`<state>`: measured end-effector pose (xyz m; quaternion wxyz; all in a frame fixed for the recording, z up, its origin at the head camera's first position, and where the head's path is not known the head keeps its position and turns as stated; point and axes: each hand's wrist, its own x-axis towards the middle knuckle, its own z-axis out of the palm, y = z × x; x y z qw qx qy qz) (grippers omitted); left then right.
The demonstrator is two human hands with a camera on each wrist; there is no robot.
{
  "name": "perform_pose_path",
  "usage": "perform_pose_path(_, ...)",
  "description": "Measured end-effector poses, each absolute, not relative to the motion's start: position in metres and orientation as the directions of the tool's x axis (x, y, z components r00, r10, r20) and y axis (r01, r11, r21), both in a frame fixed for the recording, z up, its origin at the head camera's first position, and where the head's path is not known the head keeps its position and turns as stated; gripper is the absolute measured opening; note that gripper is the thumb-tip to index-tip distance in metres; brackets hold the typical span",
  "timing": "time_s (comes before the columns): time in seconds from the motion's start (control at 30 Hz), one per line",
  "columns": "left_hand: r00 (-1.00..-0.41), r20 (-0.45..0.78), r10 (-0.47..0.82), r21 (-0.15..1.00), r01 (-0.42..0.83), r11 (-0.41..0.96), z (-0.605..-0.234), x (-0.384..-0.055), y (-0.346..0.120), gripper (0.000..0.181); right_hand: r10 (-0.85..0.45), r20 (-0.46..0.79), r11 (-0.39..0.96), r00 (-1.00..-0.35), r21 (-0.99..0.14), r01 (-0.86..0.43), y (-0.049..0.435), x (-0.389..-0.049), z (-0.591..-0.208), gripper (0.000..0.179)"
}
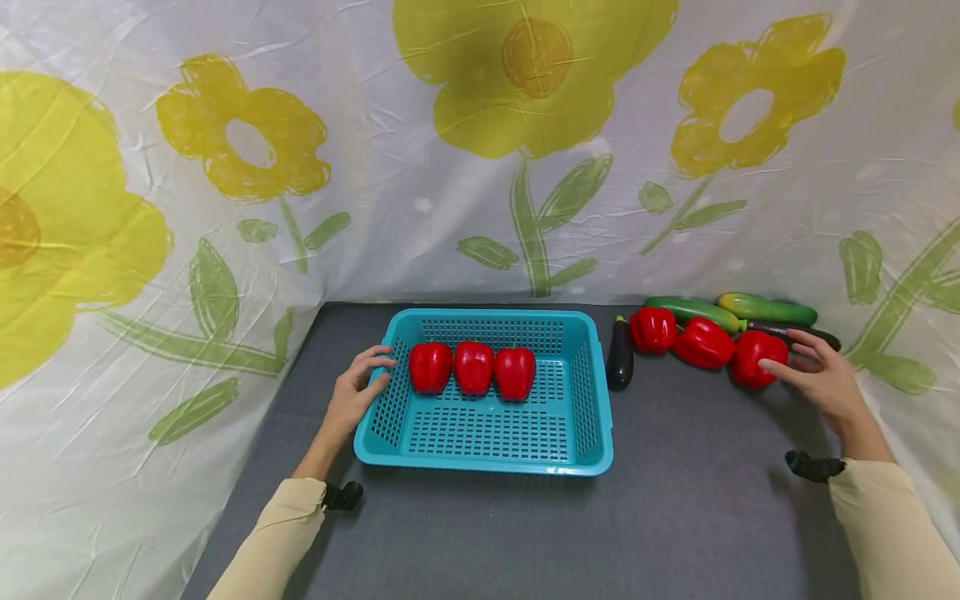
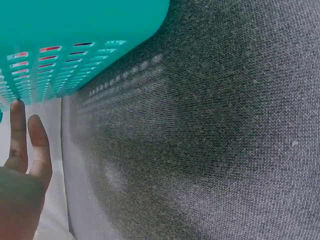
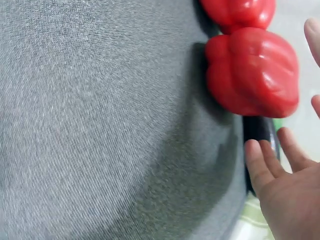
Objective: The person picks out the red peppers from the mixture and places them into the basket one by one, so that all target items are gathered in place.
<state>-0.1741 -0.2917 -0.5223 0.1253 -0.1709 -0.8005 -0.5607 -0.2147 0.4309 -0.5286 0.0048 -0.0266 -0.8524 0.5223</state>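
At the left rim of a blue perforated basket [image 1: 480, 468] is my left hand [image 1: 357, 388], its fingers loosely bent. In the left wrist view, one fingertip appears to touch the basket's wall [image 2: 65, 62]. Three red bell peppers [image 1: 474, 367] sit in a row inside the basket. Over on the right, my right hand [image 1: 825, 381] is spread beside another red bell pepper [image 1: 757, 359]. The right wrist view shows a gap between the fingers [image 3: 257, 160] and that pepper [image 3: 252, 72]. Behind the fingers lies a dark eggplant [image 3: 259, 129].
Two more red bell peppers [image 1: 703, 342] lie left of the right hand. Behind them are a green cucumber-like vegetable [image 1: 693, 312] and a yellow-green one [image 1: 767, 309]. A short eggplant [image 1: 620, 354] lies near the basket's right side. A flowered cloth [image 1: 405, 242] hangs behind the grey table [image 1: 480, 542].
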Motion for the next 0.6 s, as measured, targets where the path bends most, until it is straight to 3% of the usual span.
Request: perform_pose_path(0.6,-0.911,0.388,0.138,0.856,0.412,0.314,-0.525,-0.175,-0.294,0.024,0.13,-0.002,0.452,-0.991,-0.89,0.061,0.415,-0.227,-0.548,0.076)
